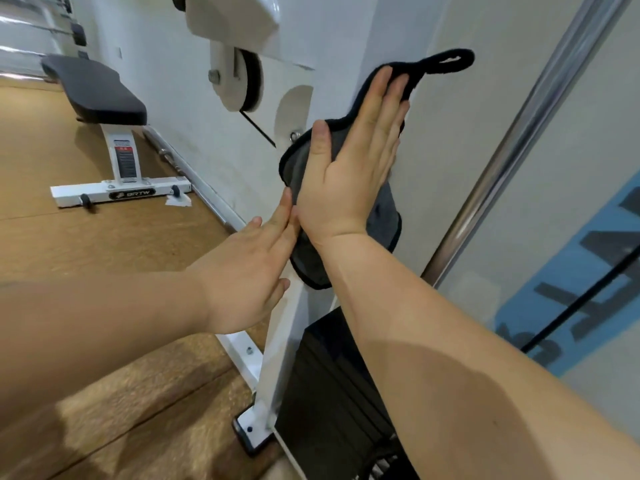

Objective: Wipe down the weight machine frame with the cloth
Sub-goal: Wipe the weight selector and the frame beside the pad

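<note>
A dark grey cloth (384,220) with black edging and a hanging loop lies flat against the white upright of the weight machine frame (349,39). My right hand (349,168) presses on the cloth with a flat palm, fingers straight and pointing up. My left hand (249,271) rests flat on the frame just below and to the left. Its fingertips touch the cloth's lower edge and the heel of my right hand. The cloth's middle is hidden under my right palm.
A white pulley (239,81) with a black cable hangs left of the cloth. The black weight stack (332,393) sits below. A chrome guide rod (519,140) slants up on the right. A black padded bench (97,91) stands on the brown floor at left.
</note>
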